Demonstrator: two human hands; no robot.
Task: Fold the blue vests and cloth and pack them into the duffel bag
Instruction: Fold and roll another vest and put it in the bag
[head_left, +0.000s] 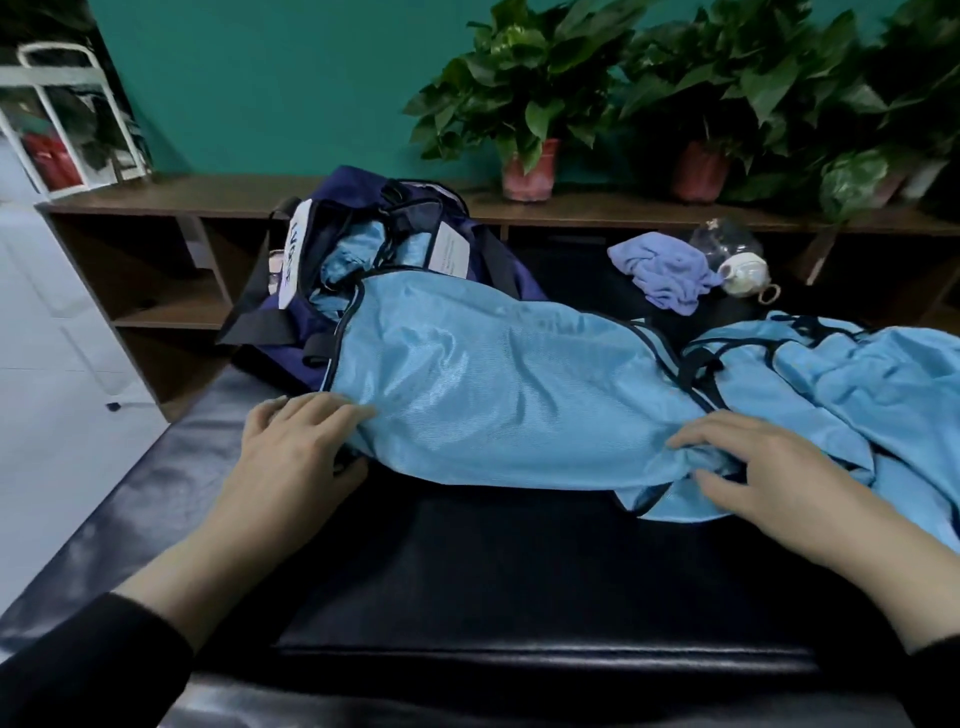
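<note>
Head camera looks down on a glossy black padded table (467, 597). A shiny light-blue mesh vest (493, 395) with dark piping lies across its middle, its far end touching the navy duffel bag (483, 260) at the far left corner. The left hand (296, 441) pinches the vest's near-left edge; the right hand (753, 478) grips bunched fabric at its right end. More blue vests (857, 374) lie crumpled by the right edge. A lilac terry cloth (660, 270) sits rumpled near the far edge.
</note>
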